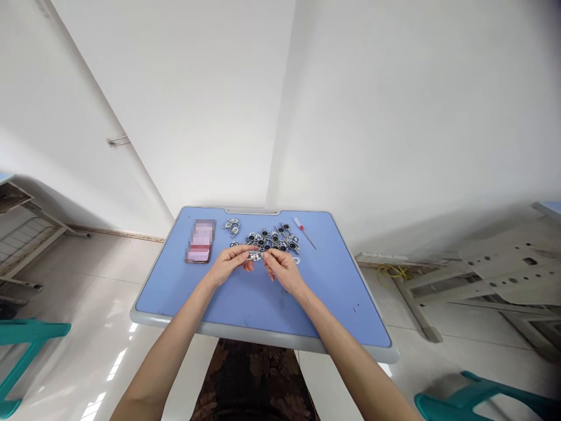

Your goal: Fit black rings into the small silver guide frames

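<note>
Over the middle of the blue desk [245, 298], a small shiny metal part [255, 255] is held between both hands. My left hand [231, 262] pinches its left end with thumb and fingers. The fingers of my right hand [280, 268] close on its right end. Just beyond the hands lies a pile of metal parts with black round pieces [276, 238]. A smaller group of silver parts [232, 225] sits to the left of the pile.
A phone [201, 241] lies at the desk's left side. A screwdriver with a red and clear handle [300, 224] lies right of the pile. Behind the desk stands a white wall [219, 117]. Green stools [30, 333] and other desks are at both sides.
</note>
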The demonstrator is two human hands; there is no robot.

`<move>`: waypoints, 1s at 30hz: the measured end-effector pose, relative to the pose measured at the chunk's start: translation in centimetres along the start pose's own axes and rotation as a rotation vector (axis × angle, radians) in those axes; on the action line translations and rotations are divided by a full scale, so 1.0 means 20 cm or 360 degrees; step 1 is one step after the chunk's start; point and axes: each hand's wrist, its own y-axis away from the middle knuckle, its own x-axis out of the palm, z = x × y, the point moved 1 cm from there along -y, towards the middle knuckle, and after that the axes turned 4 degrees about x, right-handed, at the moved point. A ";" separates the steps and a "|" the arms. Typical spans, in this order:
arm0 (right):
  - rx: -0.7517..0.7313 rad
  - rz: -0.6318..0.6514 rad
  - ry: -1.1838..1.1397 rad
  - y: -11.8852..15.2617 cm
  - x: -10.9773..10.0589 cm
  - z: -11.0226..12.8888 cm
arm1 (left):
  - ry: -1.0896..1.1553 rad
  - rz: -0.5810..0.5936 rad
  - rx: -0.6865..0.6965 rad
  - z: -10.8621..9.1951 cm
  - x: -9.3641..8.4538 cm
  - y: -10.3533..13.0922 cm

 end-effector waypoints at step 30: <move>-0.0176 -0.0200 0.0190 -0.02 -0.02 -0.04 | -0.1331 -0.0493 0.0625 -0.03 -0.05 -0.03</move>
